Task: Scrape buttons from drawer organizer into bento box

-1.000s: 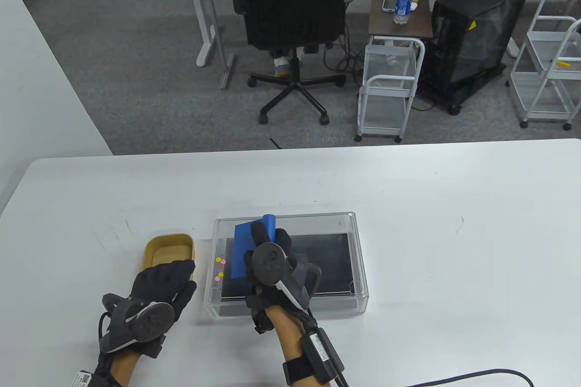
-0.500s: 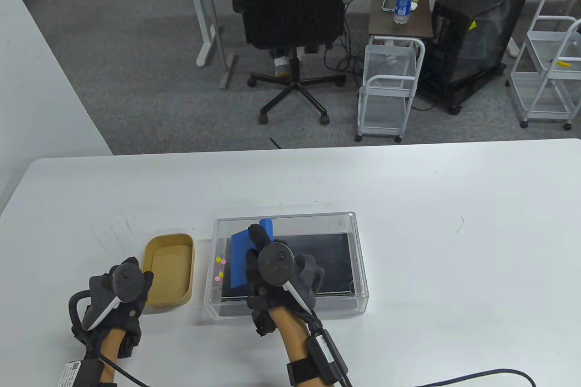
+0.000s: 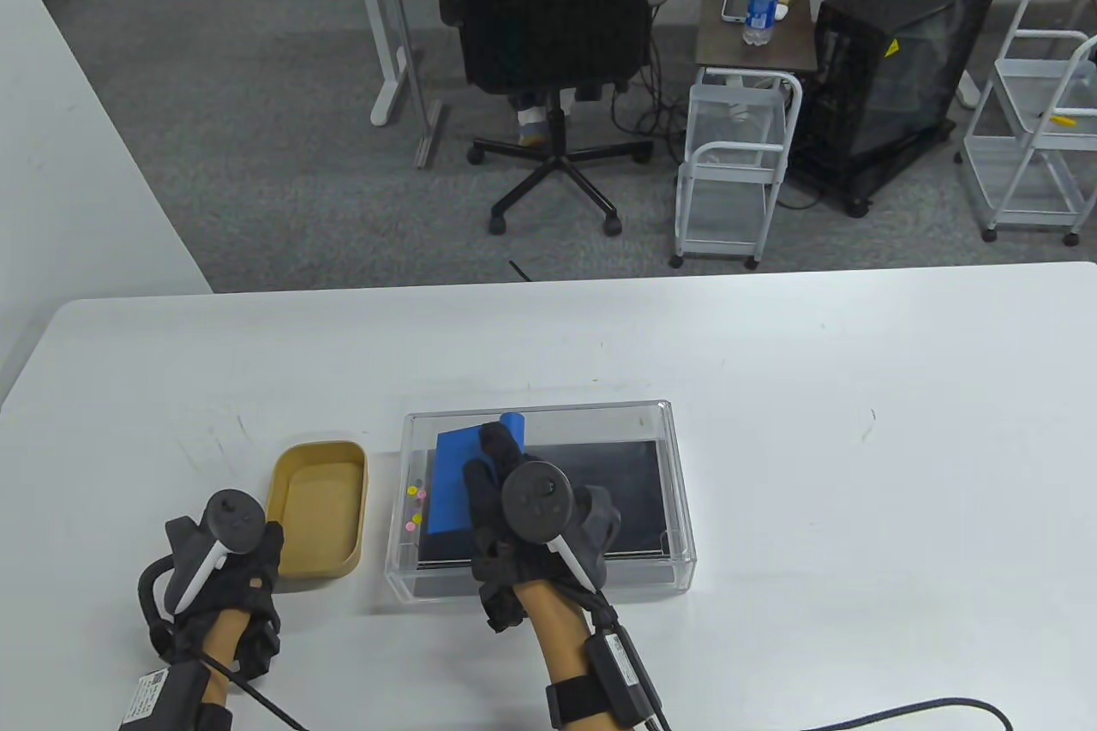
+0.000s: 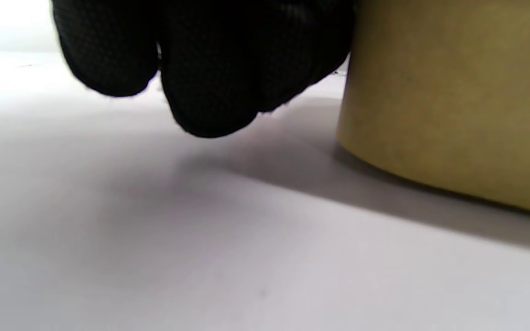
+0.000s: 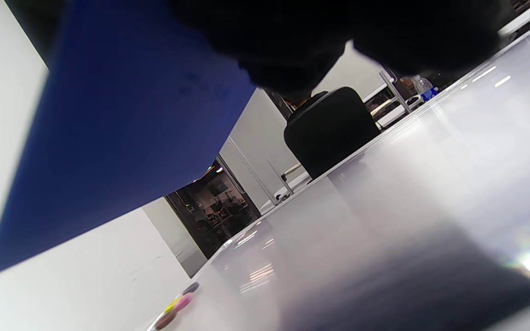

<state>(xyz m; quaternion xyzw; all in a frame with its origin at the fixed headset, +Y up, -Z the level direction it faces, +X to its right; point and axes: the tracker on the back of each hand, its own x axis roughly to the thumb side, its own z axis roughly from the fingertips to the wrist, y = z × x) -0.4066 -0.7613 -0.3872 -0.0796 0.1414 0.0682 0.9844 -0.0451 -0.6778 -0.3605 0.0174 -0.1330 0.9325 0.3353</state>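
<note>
— Where are my hands?

— My right hand [image 3: 531,521] is inside the clear organizer [image 3: 668,422], fingers wrapped around the blue scraper [image 3: 454,482] and gripping it. The blade slants down toward the organizer's left end. In the right wrist view the scraper [image 5: 122,133] fills the upper left, its lower edge hanging above the floor of the organizer.

— And the buttons?

— The buttons [image 3: 416,508] sit in a small cluster against the left wall of the organizer, just left of the blade: pink, yellow and a darker one. The right wrist view shows them [image 5: 177,303] low down, close together, apart from the blade edge.

— The left hand?

— My left hand [image 3: 227,560] is on the table [image 3: 857,465] at the near left corner of the tan box [image 3: 319,457], which stands just left of the organizer. In the left wrist view the curled fingers [image 4: 210,69] hang beside the box's wall [image 4: 453,101]; I can't tell whether they touch it or grip anything.
</note>
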